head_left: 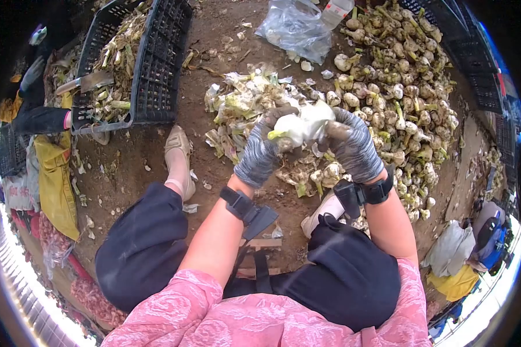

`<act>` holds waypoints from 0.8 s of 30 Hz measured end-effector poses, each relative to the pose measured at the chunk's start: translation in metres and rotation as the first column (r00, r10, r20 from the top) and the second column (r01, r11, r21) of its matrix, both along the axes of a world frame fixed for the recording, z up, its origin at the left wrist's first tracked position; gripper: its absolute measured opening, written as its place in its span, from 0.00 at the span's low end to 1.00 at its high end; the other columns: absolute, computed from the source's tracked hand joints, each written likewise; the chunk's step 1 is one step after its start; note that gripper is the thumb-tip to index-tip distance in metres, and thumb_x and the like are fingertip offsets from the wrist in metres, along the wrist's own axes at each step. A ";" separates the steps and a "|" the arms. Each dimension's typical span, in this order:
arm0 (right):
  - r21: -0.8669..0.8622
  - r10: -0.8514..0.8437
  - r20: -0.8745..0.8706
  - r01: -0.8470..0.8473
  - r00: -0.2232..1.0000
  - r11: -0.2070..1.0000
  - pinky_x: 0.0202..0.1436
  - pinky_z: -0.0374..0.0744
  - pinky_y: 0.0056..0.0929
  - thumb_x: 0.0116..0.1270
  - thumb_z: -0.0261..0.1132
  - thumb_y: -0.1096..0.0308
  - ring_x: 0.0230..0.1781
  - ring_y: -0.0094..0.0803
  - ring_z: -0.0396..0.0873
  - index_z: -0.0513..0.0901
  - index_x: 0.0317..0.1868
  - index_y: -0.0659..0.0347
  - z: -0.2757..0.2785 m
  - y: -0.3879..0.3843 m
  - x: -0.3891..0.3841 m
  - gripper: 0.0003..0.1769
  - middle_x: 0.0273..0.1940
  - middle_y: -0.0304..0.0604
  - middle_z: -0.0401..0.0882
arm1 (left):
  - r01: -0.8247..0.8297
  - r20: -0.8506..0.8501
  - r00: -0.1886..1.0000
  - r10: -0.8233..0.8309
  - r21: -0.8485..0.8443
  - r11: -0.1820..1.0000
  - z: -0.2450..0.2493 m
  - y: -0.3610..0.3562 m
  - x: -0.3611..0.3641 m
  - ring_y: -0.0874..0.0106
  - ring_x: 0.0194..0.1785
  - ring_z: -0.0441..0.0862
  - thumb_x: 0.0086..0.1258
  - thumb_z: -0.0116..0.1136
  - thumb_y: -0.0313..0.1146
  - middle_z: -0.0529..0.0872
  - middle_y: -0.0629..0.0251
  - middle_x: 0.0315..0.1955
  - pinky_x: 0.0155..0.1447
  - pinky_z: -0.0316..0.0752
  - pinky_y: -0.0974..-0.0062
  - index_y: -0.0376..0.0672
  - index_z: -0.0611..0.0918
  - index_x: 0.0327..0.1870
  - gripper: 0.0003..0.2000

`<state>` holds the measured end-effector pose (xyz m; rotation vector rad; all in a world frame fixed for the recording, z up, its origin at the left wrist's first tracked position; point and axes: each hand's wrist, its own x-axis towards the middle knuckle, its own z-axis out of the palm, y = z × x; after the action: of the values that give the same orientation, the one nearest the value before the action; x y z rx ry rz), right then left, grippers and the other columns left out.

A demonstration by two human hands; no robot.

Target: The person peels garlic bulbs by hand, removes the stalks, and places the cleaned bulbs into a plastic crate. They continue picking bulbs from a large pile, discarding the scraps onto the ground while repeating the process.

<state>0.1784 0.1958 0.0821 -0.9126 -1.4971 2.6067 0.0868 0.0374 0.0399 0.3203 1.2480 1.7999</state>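
Observation:
Between my two gloved hands is a white garlic bulb (307,122) with a yellow-green tip pointing left. My left hand (261,147) closes on its left side, and my right hand (353,144) grips its right side. Both gloves are grey and stained at the fingers. Below and behind the bulb lies a heap of peeled garlic skins (240,104) on the dirt floor. A large pile of untrimmed garlic bulbs (408,75) spreads to the right of my right hand.
A black crate (162,63) of stalks stands at the upper left, with a knife (85,82) on its edge. A clear plastic bag (295,29) lies at the top. Another person's gloved hand (32,75) shows at far left, near yellow sacks (57,185).

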 end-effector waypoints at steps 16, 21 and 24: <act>-0.186 -0.277 -0.187 0.243 0.943 0.952 0.43 0.77 0.30 0.60 0.57 0.68 0.37 0.32 0.77 0.73 0.45 0.65 -0.019 0.024 0.000 0.14 0.38 0.45 0.78 | -0.016 0.011 1.000 0.015 0.110 0.994 -0.006 0.002 0.006 0.75 0.46 0.72 0.47 0.68 0.32 0.74 0.66 0.43 0.51 0.70 0.77 0.42 0.68 0.53 0.30; 0.773 0.297 0.070 -0.240 0.952 0.587 0.52 0.72 0.27 0.55 0.62 0.70 0.46 0.29 0.73 0.69 0.55 0.62 -0.036 0.011 0.005 0.26 0.44 0.46 0.76 | -0.079 -0.179 0.980 0.083 0.026 0.997 -0.009 0.009 0.005 0.73 0.50 0.73 0.45 0.68 0.22 0.74 0.65 0.47 0.54 0.71 0.74 0.43 0.69 0.52 0.30; 0.502 0.225 0.086 -0.237 0.971 0.832 0.50 0.72 0.27 0.54 0.65 0.66 0.44 0.28 0.74 0.71 0.53 0.63 -0.024 0.002 0.003 0.25 0.44 0.46 0.76 | -0.126 -0.052 0.990 0.131 0.088 0.988 -0.012 0.011 0.005 0.72 0.50 0.73 0.44 0.68 0.21 0.74 0.64 0.48 0.56 0.70 0.74 0.42 0.68 0.52 0.31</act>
<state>0.1815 0.1974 0.0582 -0.7374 -2.2726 2.1288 0.0917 0.0489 0.0280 0.3484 1.2591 1.9706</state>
